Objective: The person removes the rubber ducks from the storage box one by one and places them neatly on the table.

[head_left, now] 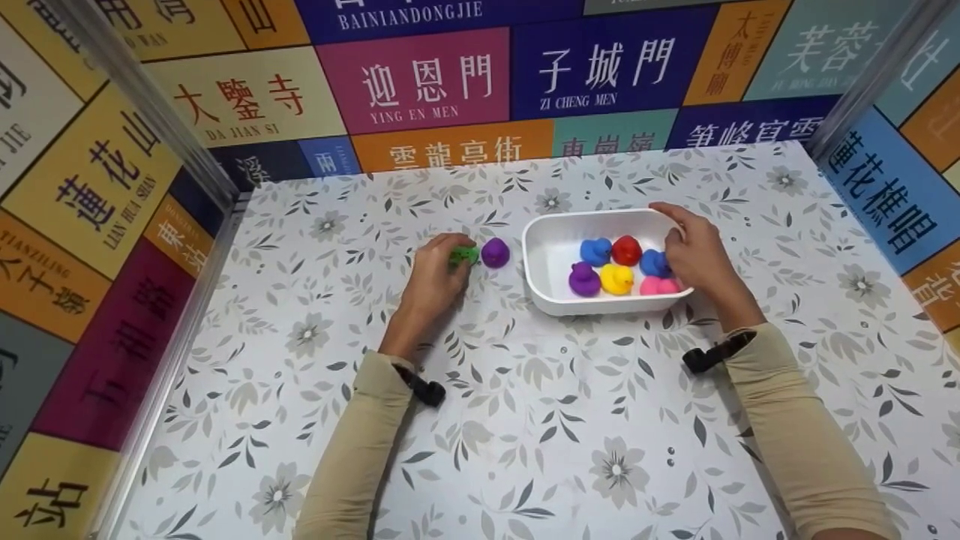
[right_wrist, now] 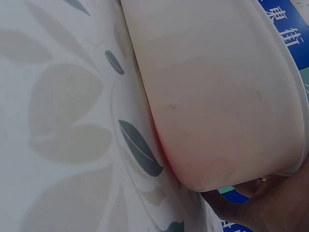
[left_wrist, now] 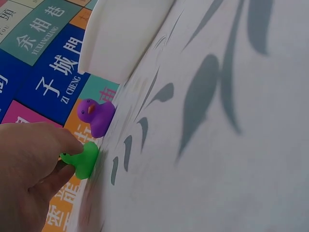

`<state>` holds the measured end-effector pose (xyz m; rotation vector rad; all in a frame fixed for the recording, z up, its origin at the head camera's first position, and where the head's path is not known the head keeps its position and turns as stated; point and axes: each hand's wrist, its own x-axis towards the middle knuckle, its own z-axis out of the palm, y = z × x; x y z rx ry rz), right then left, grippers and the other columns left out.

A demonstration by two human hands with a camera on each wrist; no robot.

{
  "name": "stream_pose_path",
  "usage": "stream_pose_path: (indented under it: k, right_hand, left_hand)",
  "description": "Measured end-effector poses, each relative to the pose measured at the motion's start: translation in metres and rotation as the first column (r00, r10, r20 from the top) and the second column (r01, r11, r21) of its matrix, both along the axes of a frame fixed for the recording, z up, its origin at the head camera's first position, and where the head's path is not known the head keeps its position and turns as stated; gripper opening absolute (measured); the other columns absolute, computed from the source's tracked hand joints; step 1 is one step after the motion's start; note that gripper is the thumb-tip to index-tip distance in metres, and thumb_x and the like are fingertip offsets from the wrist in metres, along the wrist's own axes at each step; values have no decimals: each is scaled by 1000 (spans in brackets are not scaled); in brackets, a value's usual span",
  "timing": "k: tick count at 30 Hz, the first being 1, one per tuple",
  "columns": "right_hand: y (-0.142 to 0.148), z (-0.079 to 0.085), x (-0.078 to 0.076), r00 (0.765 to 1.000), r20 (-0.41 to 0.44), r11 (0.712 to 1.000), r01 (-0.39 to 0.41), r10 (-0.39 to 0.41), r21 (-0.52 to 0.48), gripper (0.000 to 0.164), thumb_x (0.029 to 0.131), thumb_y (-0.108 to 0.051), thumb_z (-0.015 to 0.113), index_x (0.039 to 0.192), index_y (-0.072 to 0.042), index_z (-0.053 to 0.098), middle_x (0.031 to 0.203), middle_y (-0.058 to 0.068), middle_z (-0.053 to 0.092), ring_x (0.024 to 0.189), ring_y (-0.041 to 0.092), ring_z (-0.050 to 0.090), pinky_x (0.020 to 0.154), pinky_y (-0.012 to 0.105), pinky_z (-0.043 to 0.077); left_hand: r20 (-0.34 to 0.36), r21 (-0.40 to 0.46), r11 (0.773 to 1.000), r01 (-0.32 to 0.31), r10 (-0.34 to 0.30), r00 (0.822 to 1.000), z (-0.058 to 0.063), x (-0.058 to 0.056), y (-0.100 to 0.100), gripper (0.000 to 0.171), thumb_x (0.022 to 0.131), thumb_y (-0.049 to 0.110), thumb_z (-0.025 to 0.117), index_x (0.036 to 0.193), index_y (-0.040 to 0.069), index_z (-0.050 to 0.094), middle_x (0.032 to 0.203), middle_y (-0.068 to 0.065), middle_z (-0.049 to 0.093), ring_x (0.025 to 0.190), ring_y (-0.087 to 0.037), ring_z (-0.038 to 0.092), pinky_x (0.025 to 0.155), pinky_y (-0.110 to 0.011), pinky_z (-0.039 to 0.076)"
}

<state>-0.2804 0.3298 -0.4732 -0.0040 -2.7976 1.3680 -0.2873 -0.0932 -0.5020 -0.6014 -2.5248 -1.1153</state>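
Note:
My left hand [head_left: 435,274] pinches a green rubber duck [left_wrist: 86,160] low at the tabletop, its fingertips around the duck's head. Just to the right of it stands a purple rubber duck [head_left: 495,253], untouched. My right hand [head_left: 701,251] grips the right end of a white plastic tub [head_left: 551,289], with fingers over the rim. Inside the tub lie a blue duck [head_left: 595,251], a red duck [head_left: 627,250], another purple duck [head_left: 583,279], a yellow duck [head_left: 617,280], a second blue duck [head_left: 654,262] and a pink duck [head_left: 658,286], the last two partly hidden.
A white tablecloth [head_left: 517,420] with grey leaves and flowers covers the table. Colourful panels [head_left: 427,82] with lettering stand along the back and both sides. Small black wrist cameras are strapped over both beige sleeves [head_left: 795,420].

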Motion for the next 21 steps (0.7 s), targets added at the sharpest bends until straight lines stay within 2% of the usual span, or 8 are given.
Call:
stream_pose_path:
  k: [7,13,17,21]
  right_hand:
    - [-3,1,2,1000,14,1000,11,-11,-20,57,109,-5,34,163,-17,49,168,17,48,154,40,44,134,60,27]
    - [-3,1,2,1000,15,1000,12,-12,-13,58,109,-4,35,163,-15,48,167,18,48,153,41,45,133,60,28]
    - [-2,1,2,1000,12,1000,7,-7,-10,58,109,-4,35,163,-16,48,167,19,49,150,42,46,132,61,29]
    - [-2,1,2,1000,13,1000,7,-7,-12,58,109,-4,35,163,-16,49,166,19,49,150,42,46,132,61,29]
  left_hand:
    - [16,6,1000,7,-7,1000,0,2,1,29,94,-8,72,121,1,76,130,-20,75,128,-32,71,113,-38,55]
    - [0,-9,1000,-6,6,1000,1,2,2,37,92,-6,75,128,2,73,137,-21,70,134,-36,66,119,-41,51]
    - [-14,-2,1000,-21,21,1000,6,4,5,40,94,-1,76,134,4,71,144,-23,65,140,-39,61,123,-46,47]
    - [-26,13,1000,-18,18,1000,12,7,10,37,97,0,74,134,4,71,144,-24,65,140,-38,60,122,-47,47]
